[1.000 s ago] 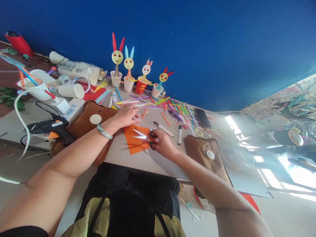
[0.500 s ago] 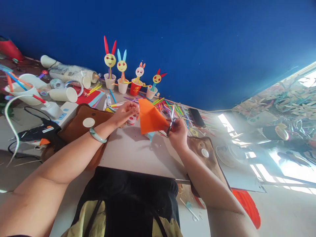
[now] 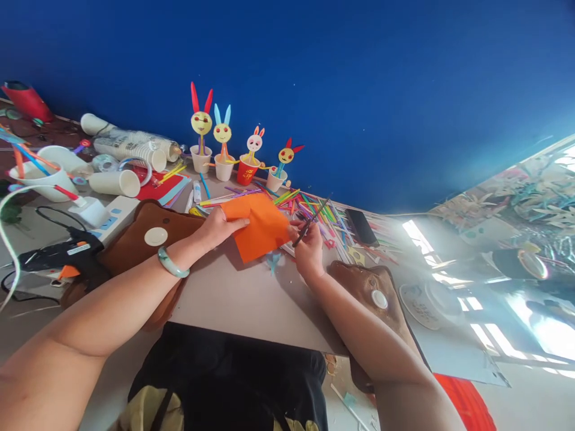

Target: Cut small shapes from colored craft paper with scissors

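Observation:
A sheet of orange paper (image 3: 263, 226) is held over the table (image 3: 251, 305). Its left side is pinched in my left hand (image 3: 218, 228), thumb on top and the other fingers behind the sheet. My right hand (image 3: 309, 248) grips a pair of scissors (image 3: 314, 219), blades pointing up and to the right, away from the paper. The fingertips of that hand also touch the paper's right edge. Light-blue paper scraps (image 3: 274, 262) lie on the table just below the sheet.
Several rabbit-faced figures in cups (image 3: 224, 167) stand along the blue wall. Colourful sticks (image 3: 330, 224) lie scattered before them, beside a black phone (image 3: 362, 227). Left are a glue gun (image 3: 58, 257), a power strip (image 3: 117, 215), paper cups (image 3: 114, 182) and a brown cushion (image 3: 144, 257).
The orange paper has swung left and flatter, and my left thumb now lies over it. The scissors have tilted from upright to slanting right, away from the paper.

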